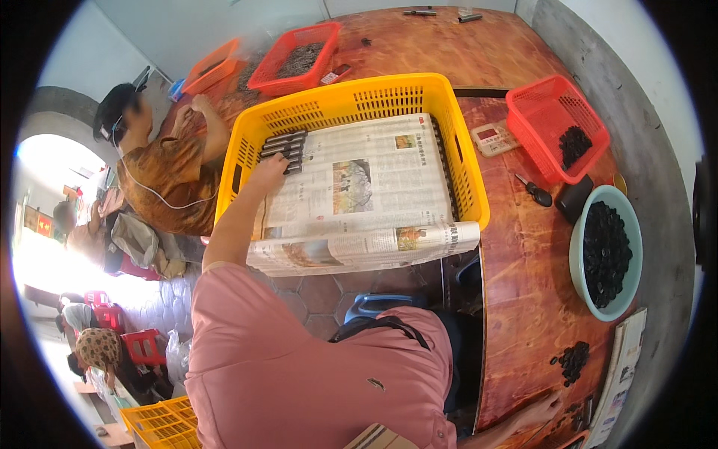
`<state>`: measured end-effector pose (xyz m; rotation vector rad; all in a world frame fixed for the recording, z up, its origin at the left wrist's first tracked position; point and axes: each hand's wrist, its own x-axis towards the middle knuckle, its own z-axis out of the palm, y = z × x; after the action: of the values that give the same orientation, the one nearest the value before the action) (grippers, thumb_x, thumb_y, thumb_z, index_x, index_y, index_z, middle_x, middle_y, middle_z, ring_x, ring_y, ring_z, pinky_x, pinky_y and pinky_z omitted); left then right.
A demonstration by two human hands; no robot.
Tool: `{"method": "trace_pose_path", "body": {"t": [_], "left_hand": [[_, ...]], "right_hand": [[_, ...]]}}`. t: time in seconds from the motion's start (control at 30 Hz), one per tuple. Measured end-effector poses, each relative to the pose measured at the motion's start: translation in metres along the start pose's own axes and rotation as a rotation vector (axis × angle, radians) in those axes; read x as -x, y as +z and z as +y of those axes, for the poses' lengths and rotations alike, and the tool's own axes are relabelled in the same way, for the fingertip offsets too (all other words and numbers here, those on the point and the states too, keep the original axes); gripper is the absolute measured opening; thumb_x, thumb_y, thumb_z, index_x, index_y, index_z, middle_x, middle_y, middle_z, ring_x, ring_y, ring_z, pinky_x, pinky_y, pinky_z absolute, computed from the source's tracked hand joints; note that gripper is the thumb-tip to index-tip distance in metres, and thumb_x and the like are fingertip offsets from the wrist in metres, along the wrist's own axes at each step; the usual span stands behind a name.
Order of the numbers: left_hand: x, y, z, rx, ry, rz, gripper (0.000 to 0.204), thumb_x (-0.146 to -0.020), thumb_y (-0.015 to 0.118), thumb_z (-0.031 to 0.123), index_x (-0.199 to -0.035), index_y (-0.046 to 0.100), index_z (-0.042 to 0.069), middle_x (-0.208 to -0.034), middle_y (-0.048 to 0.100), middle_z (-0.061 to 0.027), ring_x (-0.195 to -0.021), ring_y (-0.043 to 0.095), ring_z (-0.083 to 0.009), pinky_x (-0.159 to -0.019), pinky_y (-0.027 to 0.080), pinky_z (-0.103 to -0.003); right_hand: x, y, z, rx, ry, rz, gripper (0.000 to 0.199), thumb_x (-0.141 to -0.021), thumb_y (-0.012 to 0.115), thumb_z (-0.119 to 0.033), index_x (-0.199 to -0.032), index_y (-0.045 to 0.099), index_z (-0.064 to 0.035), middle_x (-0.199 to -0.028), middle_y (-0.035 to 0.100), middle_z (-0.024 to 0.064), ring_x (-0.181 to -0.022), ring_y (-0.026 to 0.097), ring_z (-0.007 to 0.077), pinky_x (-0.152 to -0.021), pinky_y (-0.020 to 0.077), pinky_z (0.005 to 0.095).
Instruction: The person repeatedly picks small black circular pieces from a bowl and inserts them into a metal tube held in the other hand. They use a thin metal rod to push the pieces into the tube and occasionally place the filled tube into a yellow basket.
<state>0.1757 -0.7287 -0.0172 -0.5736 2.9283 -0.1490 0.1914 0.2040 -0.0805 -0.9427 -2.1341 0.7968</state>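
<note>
A yellow plastic crate stands in front of me, lined with newspaper that hangs over its near edge. At its left side several dark tubes with lighter ends lie side by side on the paper. My left hand reaches into the crate, its fingers closed on the nearest dark tube of that row. Far to the right, my right hand is low over the wooden table, fingers loosely stretched out and nothing visible in them. Small black parts lie in a pile just beyond it.
On the table stand a pale green basin of black parts, a red basket with black parts and another red basket with small metal pieces. A screwdriver-like tool lies nearby. A co-worker sits at the left.
</note>
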Motion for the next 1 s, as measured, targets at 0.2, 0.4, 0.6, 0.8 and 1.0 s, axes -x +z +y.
{"method": "trace_pose_path", "body": {"t": [0.2, 0.4, 0.6, 0.8, 1.0], "left_hand": [[0.001, 0.009, 0.001, -0.074, -0.043, 0.092, 0.023, -0.089, 0.065, 0.009, -0.112, 0.065, 0.005, -0.113, 0.069, -0.0141, -0.106, 0.071, -0.0350, -0.089, 0.058, -0.048], [0.008, 0.007, 0.003, -0.033, -0.170, 0.076, 0.027, -0.087, 0.068, 0.007, -0.115, 0.066, 0.005, -0.116, 0.069, -0.0151, -0.107, 0.070, -0.0358, -0.089, 0.058, -0.048], [0.017, 0.018, -0.007, 0.021, -0.215, 0.137, 0.029, -0.088, 0.064, 0.005, -0.118, 0.066, 0.005, -0.118, 0.068, -0.0165, -0.107, 0.069, -0.0389, -0.090, 0.057, -0.050], [0.021, -0.002, 0.017, 0.192, -0.247, 0.256, 0.031, -0.089, 0.062, 0.001, -0.119, 0.065, 0.002, -0.125, 0.063, -0.0197, -0.110, 0.067, -0.0413, -0.093, 0.055, -0.051], [0.023, 0.023, 0.000, 0.293, -0.420, 0.318, 0.036, -0.088, 0.059, -0.004, -0.123, 0.064, -0.001, -0.125, 0.062, -0.0244, -0.115, 0.064, -0.0456, -0.098, 0.053, -0.050]], "right_hand": [[0.019, -0.006, -0.035, 0.075, 0.055, -0.019, 0.040, -0.112, 0.053, -0.038, -0.107, 0.069, -0.0021, -0.074, 0.052, 0.0037, -0.055, 0.031, 0.0131, -0.054, 0.0324, 0.0365], [0.018, -0.006, -0.031, 0.004, 0.045, -0.020, 0.038, -0.110, 0.059, -0.038, -0.105, 0.069, -0.0017, -0.070, 0.050, 0.0036, -0.054, 0.029, 0.0127, -0.053, 0.0321, 0.0362], [0.018, -0.006, -0.032, 0.019, 0.050, -0.038, 0.037, -0.110, 0.059, -0.036, -0.106, 0.069, -0.0007, -0.071, 0.051, 0.0036, -0.055, 0.030, 0.0131, -0.053, 0.0320, 0.0356], [0.018, -0.005, -0.032, 0.061, 0.098, -0.025, 0.037, -0.112, 0.056, -0.035, -0.107, 0.069, -0.0010, -0.075, 0.052, 0.0039, -0.057, 0.031, 0.0132, -0.054, 0.0312, 0.0363], [0.019, -0.004, -0.039, 0.146, 0.091, -0.030, 0.038, -0.113, 0.054, -0.036, -0.109, 0.068, -0.0013, -0.075, 0.051, 0.0042, -0.056, 0.031, 0.0135, -0.055, 0.0325, 0.0371]]}}
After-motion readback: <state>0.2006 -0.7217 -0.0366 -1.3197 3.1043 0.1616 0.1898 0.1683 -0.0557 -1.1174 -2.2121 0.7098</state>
